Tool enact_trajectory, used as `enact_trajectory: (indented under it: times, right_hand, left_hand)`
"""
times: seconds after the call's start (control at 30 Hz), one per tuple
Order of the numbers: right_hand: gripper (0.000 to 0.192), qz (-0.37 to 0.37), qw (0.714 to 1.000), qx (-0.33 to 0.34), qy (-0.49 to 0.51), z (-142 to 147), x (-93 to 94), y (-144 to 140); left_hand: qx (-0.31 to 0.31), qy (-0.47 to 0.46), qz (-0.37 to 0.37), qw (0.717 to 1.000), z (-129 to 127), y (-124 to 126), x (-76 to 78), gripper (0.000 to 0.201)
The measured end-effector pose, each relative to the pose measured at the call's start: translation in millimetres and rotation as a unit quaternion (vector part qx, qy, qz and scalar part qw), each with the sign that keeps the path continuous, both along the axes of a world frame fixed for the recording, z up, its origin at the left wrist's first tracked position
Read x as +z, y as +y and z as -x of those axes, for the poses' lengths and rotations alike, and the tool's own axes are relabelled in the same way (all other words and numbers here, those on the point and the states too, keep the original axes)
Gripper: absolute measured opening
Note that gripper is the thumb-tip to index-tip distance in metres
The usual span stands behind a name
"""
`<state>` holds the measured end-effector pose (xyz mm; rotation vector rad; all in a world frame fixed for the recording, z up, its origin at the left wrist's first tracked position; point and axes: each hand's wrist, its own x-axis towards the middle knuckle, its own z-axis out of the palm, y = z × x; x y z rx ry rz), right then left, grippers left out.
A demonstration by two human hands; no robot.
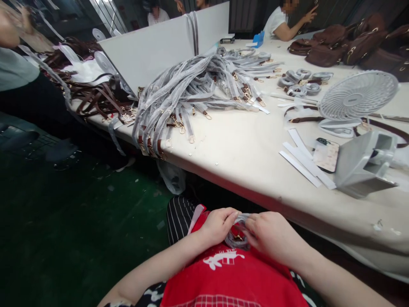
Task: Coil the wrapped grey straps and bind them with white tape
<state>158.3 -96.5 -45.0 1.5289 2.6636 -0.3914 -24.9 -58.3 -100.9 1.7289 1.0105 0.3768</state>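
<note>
At the far left a person in a pale top and dark trousers [19,72] stands on the green floor [57,230]. Just beside them, a heap of brown straps [99,98] lies on the near edge of the pale surface [230,149], some of the metal clips hanging close to the rim. A white board [159,53] stands upright to the right of that heap, with two straps draped over its top. In front of it spreads a large pile of film-wrapped straps [188,85], several ends drooping over the edge.

Below, off the surface, the left hand [220,225] has its fingers closed on the upper left of a coiled strap [235,243], which is held over the lap, in front of a red apron [230,281]. The right hand [271,234] grasps the same coil from the other side, fingers curled over it; their tips are partly hidden, so the exact grip is hard to read.

Farther right, small wrapped coils [297,79] sit together behind white paper strips [302,164], a phone [329,153], brown bags [330,47], a grey plastic block [358,164] and a white fan [354,96].
</note>
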Motion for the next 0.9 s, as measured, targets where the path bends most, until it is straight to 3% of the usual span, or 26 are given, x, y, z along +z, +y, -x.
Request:
enact_trajectory:
  times: [0.13,0.27,0.33,0.4,0.5,0.63,0.77,0.9]
  right_hand:
    - [0.016,-0.006,1.0,-0.023,0.007,8.2,-17.1,5.1]
    - [0.015,0.077,0.988,-0.076,0.115,-18.4,-7.9,18.7]
    - [0.016,0.165,0.955,-0.115,0.219,-33.7,-2.7,25.7]
    - [0.014,0.232,0.904,-0.157,0.323,-41.3,-5.1,31.6]
    - [0.014,0.248,0.851,-0.204,0.415,-37.8,-22.6,38.0]
    - [0.028,0.247,0.808,-0.255,0.47,-28.5,-53.3,41.7]
    - [0.055,0.27,0.765,-0.32,0.49,-26.9,-75.7,37.3]
    - [0.052,0.29,0.753,-0.3,0.509,-19.0,-85.6,25.6]
  left_hand:
    - [0.001,0.011,-0.004,1.0,-4.4,-1.4,-1.9,0.035]
    - [0.012,0.009,0.0,1.0,-3.6,-0.4,-4.1,0.036]
    - [0.007,-0.002,-0.002,1.0,-3.3,1.8,-1.4,0.039]
    - [-0.01,-0.011,-0.007,1.0,-5.0,4.0,4.0,0.044]
    - [-0.024,0.012,-0.034,0.999,-10.8,5.0,13.1,0.039]
    - [0.009,0.079,-0.075,0.994,-16.6,1.5,18.3,0.025]
    - [0.007,0.073,-0.079,0.994,-15.8,-1.5,17.3,0.026]
    - [0.003,0.042,-0.091,0.995,-15.3,-4.5,16.9,0.025]
